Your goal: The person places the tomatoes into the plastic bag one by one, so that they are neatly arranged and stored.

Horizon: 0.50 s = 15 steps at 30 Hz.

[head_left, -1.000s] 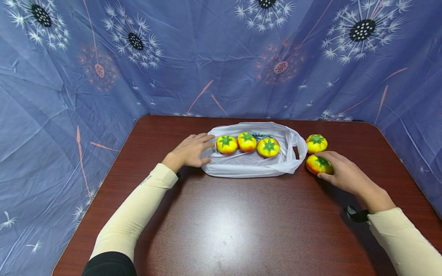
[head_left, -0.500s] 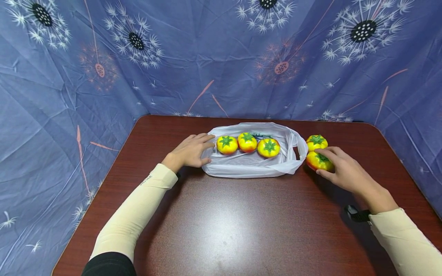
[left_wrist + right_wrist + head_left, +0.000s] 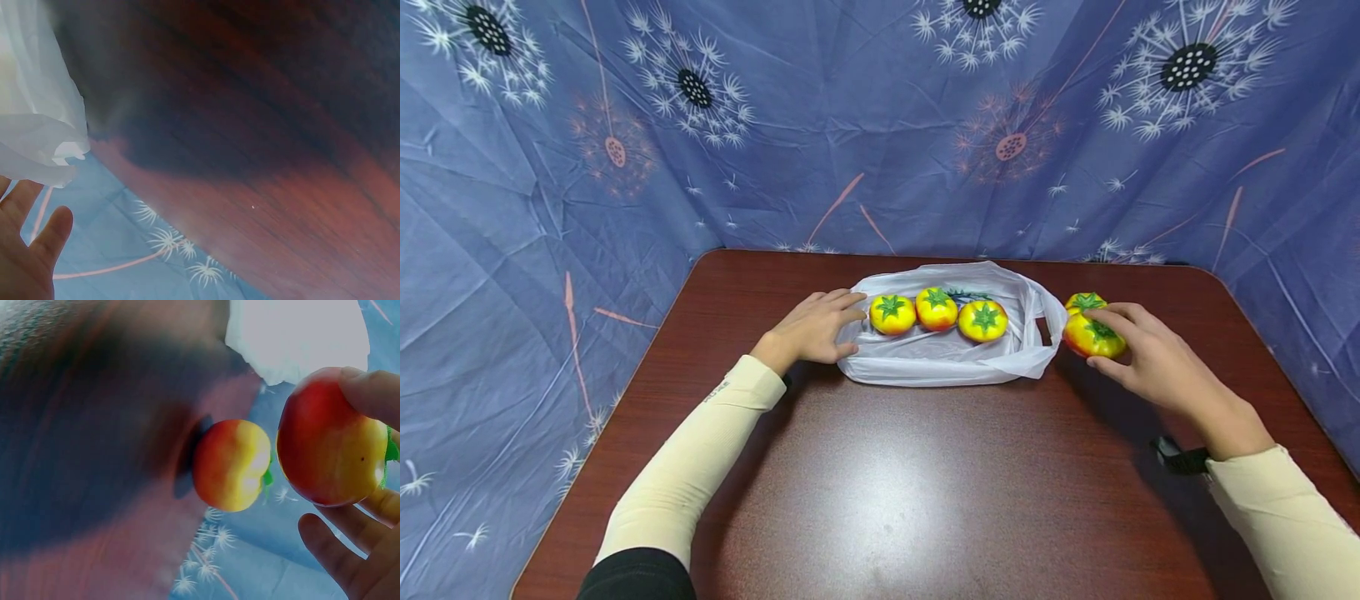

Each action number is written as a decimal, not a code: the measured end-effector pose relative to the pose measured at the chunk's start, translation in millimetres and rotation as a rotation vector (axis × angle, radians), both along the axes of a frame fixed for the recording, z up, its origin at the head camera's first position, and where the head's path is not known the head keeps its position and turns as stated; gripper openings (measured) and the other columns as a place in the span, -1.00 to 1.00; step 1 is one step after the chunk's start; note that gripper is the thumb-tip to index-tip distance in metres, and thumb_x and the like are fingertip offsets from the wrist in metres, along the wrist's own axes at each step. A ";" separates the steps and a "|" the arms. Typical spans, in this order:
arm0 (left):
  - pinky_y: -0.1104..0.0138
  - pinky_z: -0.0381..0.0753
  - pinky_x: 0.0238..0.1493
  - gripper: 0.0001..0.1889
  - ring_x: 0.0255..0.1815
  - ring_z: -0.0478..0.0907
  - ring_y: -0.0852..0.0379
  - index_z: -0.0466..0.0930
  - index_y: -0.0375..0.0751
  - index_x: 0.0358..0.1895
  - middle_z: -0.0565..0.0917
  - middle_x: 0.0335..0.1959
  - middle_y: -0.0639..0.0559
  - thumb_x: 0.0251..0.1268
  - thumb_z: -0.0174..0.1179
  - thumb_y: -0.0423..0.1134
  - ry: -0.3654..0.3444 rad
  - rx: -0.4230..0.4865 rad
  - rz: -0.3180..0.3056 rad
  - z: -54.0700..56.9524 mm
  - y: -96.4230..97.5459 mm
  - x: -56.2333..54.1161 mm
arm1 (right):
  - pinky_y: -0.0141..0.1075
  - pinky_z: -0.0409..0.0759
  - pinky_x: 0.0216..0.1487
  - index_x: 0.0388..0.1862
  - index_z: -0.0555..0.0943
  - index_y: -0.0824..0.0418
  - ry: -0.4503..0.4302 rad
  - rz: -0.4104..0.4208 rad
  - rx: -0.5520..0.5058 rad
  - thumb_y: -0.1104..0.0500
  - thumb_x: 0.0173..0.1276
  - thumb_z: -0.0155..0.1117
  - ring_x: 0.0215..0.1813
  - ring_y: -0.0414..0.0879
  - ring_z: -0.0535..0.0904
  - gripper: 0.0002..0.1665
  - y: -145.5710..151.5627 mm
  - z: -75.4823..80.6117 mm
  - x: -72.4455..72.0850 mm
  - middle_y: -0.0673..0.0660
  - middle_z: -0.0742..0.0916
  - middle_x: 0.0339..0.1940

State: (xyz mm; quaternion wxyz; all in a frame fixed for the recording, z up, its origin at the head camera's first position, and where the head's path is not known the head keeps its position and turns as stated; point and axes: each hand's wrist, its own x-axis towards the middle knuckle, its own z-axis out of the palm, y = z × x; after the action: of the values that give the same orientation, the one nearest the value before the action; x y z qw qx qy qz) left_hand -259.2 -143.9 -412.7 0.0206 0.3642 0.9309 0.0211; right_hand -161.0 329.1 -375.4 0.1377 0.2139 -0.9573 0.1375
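Observation:
My right hand [image 3: 1165,358] grips a yellow-and-red tomato [image 3: 331,440] with a green star-shaped calyx, thumb and fingertips at its sides. In the right wrist view the tomato is raised off the table. A second tomato [image 3: 231,465] stands on the table behind it, partly covered in the head view. Between the hands lies a white plastic bag [image 3: 917,371], spread open with its mouth up. In it sit three tomatoes in a row, among them a left tomato [image 3: 892,315]. My left hand [image 3: 816,327] rests at the bag's left edge, fingers spread and fairly straight over the rim.
The brown wooden table [image 3: 880,483] has rounded far corners. Behind it hangs a blue cloth [image 3: 820,125] with dandelion prints. The bag's handle loop [image 3: 1052,321] points right, close to the held tomato. A dark green print [image 3: 966,295] shows inside the bag.
My right hand has lifted the nearer right tomato and moved it slightly away from me, so it overlaps the one behind. My left hand has stayed at the bag.

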 end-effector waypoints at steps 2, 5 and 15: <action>-0.02 0.28 0.46 -0.36 0.55 0.22 -0.12 0.50 -0.01 0.34 0.30 0.54 -0.02 0.19 0.17 0.13 -0.001 -0.005 0.002 -0.8 -0.5 -0.2 | 0.12 0.56 -0.10 0.28 0.52 0.24 0.007 0.006 0.000 0.22 -0.03 0.62 0.04 0.20 0.52 -0.17 -1.5 2.6 -1.1 0.33 0.55 0.16; -0.02 0.28 0.46 -0.36 0.55 0.22 -0.14 0.50 -0.01 0.34 0.29 0.55 -0.02 0.19 0.16 0.14 -0.001 -0.008 0.001 -1.6 -0.9 -0.6 | 0.10 0.54 -0.11 0.28 0.52 0.22 0.021 0.014 0.003 0.22 -0.04 0.62 0.04 0.19 0.51 -0.17 -4.0 6.9 -2.3 0.31 0.55 0.17; -0.02 0.30 0.43 -0.37 0.54 0.23 -0.13 0.52 -0.02 0.31 0.32 0.53 -0.03 0.16 0.20 0.11 0.004 0.010 -0.001 0.7 -0.8 1.1 | -0.04 0.42 -0.05 0.29 0.52 0.19 0.057 0.032 -0.033 0.25 -0.07 0.62 0.07 0.14 0.49 -0.14 -9.7 23.4 -5.4 0.26 0.56 0.18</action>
State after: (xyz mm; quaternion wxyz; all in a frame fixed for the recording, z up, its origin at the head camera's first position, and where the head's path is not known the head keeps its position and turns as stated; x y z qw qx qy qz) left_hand -258.1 -144.7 -412.0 0.0168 0.3647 0.9306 0.0249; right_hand -166.4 319.4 -352.0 0.1662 0.2305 -0.9471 0.1492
